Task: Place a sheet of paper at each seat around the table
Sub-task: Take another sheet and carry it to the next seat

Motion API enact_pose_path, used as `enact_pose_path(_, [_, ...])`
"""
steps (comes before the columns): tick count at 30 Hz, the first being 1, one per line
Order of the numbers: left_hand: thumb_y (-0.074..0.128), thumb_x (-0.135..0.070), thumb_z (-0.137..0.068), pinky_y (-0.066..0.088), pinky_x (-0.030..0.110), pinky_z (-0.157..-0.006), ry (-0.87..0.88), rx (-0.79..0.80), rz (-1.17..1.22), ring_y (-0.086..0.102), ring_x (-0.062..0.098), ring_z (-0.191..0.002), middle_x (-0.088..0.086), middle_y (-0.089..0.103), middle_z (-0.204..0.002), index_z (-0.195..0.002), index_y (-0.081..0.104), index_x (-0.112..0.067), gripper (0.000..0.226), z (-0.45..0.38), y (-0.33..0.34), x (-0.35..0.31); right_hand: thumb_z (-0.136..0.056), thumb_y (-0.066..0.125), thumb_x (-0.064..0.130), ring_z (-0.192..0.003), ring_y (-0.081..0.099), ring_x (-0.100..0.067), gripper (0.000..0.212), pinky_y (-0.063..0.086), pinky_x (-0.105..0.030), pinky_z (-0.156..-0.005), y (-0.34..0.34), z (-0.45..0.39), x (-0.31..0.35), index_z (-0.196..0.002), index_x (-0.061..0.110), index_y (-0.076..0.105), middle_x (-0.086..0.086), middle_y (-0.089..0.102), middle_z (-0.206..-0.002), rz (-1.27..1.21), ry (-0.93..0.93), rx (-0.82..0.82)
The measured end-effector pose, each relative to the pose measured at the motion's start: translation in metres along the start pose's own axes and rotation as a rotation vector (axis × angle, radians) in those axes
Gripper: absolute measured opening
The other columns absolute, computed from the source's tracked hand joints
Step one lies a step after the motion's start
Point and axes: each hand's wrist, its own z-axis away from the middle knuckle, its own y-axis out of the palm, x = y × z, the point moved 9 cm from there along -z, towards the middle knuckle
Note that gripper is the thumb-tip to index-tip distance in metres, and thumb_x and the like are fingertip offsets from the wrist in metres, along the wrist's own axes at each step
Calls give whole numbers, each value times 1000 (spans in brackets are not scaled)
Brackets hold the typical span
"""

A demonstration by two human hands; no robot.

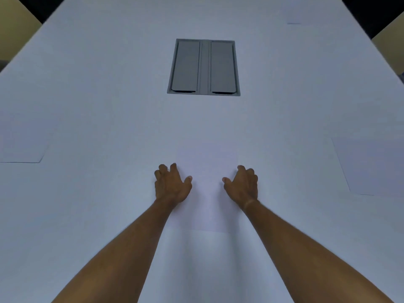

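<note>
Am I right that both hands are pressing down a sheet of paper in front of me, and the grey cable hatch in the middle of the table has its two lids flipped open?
Not quite. In the head view, the cable hatch has both lids shut flat. The rest holds: the left hand and right hand rest on the side edges of the sheet of paper in front of you.

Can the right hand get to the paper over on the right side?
Probably yes. The right hand rests at the edge of the middle sheet, and only bare table lies between it and the paper on the right, so nothing blocks a sideways reach.
</note>
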Motion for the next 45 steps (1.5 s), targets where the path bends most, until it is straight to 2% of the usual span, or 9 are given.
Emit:
enact_pose_path(10, [66, -33, -83, 39, 39, -79, -171, 19, 114, 32, 39, -123, 18, 30, -130, -132, 39, -7, 63, -13, 8, 7, -85, 75, 27, -118, 48, -38, 51, 48, -38, -87, 11, -8, -4, -122, 4, 47, -20, 44, -128, 14, 148, 48])
enact_pose_path(16, [65, -34, -84, 44, 43, -92, -213, 29, 207, 45, 43, -120, 20, 34, -130, -135, 36, -6, 65, -15, 9, 9, -83, 78, 24, -116, 53, -40, 56, 49, -39, -90, 9, -11, -4, -124, 4, 45, -21, 47, -128, -26, 182, 59])
enact_pose_path(23, [67, -28, -83, 44, 41, -92, -219, 32, 216, 49, 41, -117, 21, 43, -127, -131, 38, -6, 61, -16, 9, 11, -79, 77, 14, -107, 59, -35, 49, 43, -30, -75, 13, -14, -8, -117, 6, 47, -16, 54, -121, -157, 211, 66])
enact_pose_path(30, [70, -24, -79, 44, 39, -90, -248, 18, 273, 51, 38, -115, 19, 51, -121, -122, 41, -5, 56, -19, 8, 15, -76, 72, 6, -92, 57, -28, 47, 43, -27, -72, 17, -20, -13, -118, 8, 50, -11, 60, -114, -282, 230, 48])
enact_pose_path(34, [70, -23, -79, 44, 41, -92, -246, 10, 267, 49, 38, -118, 20, 49, -124, -122, 40, -4, 56, -19, 11, 14, -74, 67, 17, -87, 61, -27, 30, 39, -22, -56, 18, -22, -17, -102, 10, 58, -8, 62, -105, -442, 270, 26])
enact_pose_path(36, [71, -24, -79, 44, 41, -91, -239, 6, 257, 48, 38, -118, 20, 48, -124, -123, 40, -4, 57, -18, 11, 14, -75, 63, 19, -74, 56, -27, 10, 36, -22, -53, 16, -22, -19, -81, 17, 55, -1, 57, -85, -493, 286, 3])
enact_pose_path(39, [71, -25, -79, 44, 40, -91, -225, 5, 249, 46, 38, -120, 20, 46, -125, -124, 41, -4, 57, -17, 12, 15, -76, 60, 10, -59, 31, -21, 36, 28, -24, -54, 15, -24, -23, -62, 22, 30, 3, 33, -66, -563, 271, -43])
enact_pose_path(42, [70, -30, -82, 43, 41, -93, -206, 9, 253, 43, 37, -123, 20, 43, -129, -129, 42, -5, 60, -17, 12, 17, -83, 66, 9, -63, 36, -19, 33, 32, -24, -57, 11, -25, -21, -63, 18, 42, 1, 39, -69, -588, 216, -62])
enact_pose_path(45, [64, -33, -88, 41, 43, -99, -186, 3, 287, 43, 36, -127, 19, 42, -133, -134, 43, -6, 57, -19, 7, 19, -89, 68, 11, -79, 59, -24, 7, 49, -24, -71, 4, -23, -8, -90, 4, 70, -9, 70, -91, -647, 114, -40])
